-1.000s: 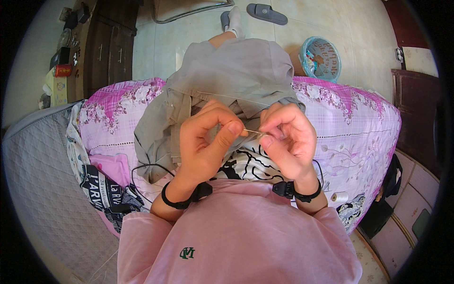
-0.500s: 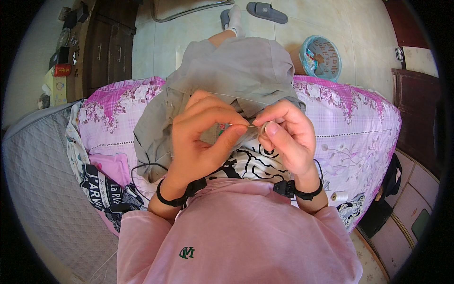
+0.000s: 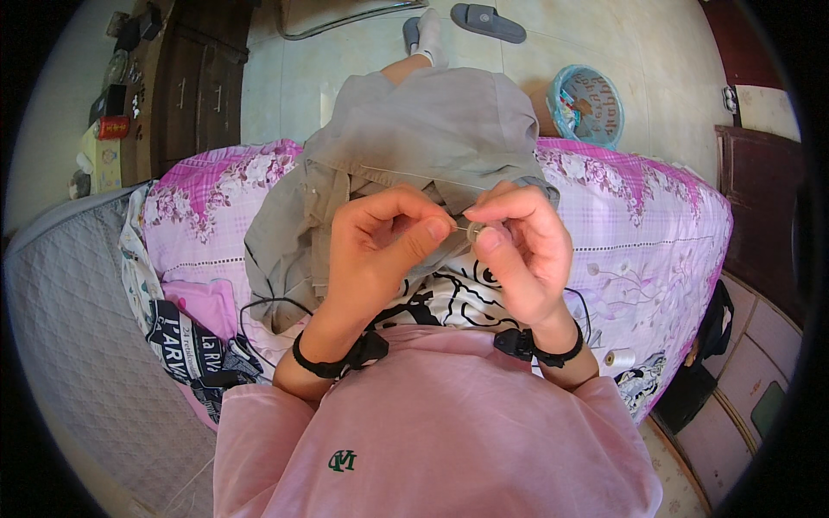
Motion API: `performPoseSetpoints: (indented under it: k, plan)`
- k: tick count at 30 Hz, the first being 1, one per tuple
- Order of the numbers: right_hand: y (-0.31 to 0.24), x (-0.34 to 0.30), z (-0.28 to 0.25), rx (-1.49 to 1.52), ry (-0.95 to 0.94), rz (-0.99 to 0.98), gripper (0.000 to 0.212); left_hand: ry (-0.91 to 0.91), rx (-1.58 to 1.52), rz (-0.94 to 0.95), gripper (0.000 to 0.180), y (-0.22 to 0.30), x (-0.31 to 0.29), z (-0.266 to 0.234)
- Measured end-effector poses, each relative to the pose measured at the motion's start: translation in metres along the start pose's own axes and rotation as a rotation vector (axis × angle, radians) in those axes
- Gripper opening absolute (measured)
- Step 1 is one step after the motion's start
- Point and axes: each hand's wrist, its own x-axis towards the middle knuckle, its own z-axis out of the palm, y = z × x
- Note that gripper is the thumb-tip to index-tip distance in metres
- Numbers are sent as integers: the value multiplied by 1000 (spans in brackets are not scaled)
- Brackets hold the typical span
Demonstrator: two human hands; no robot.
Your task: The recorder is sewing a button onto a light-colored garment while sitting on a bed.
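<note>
Above my lap, my left hand [image 3: 384, 242] pinches a thin needle [image 3: 461, 229] between thumb and forefinger. My right hand [image 3: 527, 250] holds a small round pale button [image 3: 474, 231] by its edge, and the needle's tip meets it. Part of the button is behind my right thumb and fingers. A pale thread [image 3: 406, 173] stretches across the grey cloth [image 3: 414, 121] over my legs, just beyond the hands. Beneath them lies white fabric with black line drawings [image 3: 458, 302].
I sit on a bed with a pink-and-purple floral sheet [image 3: 639, 224]. A white thread spool [image 3: 619, 357] rests by my right elbow. Printed bags [image 3: 203, 350] lie to the left. Beyond stand a blue-lined bin [image 3: 596, 129] and a grey slipper [image 3: 488, 22].
My left hand has turned and its fingers have curled lower. Less of the needle shows between the hands, and the button now faces more edge-on.
</note>
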Motion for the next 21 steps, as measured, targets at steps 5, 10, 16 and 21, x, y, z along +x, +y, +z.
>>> performPoseSetpoints:
  k: [5, 10, 16, 21]
  plan:
    - [0, 3, 2, -148, -24, -97, 23, -13, -109, -40, 7, -3, -1, -6]
    - [6, 4, 2, -249, 1, -199, 26, -12, -156, -49, 8, -3, -1, -6]
    - [7, 5, 2, -331, 42, -320, 24, 22, -127, -53, 7, 1, -5, -2]
    - [13, 3, 4, -409, 123, -550, 30, 67, -125, -8, 7, 1, -12, 11]
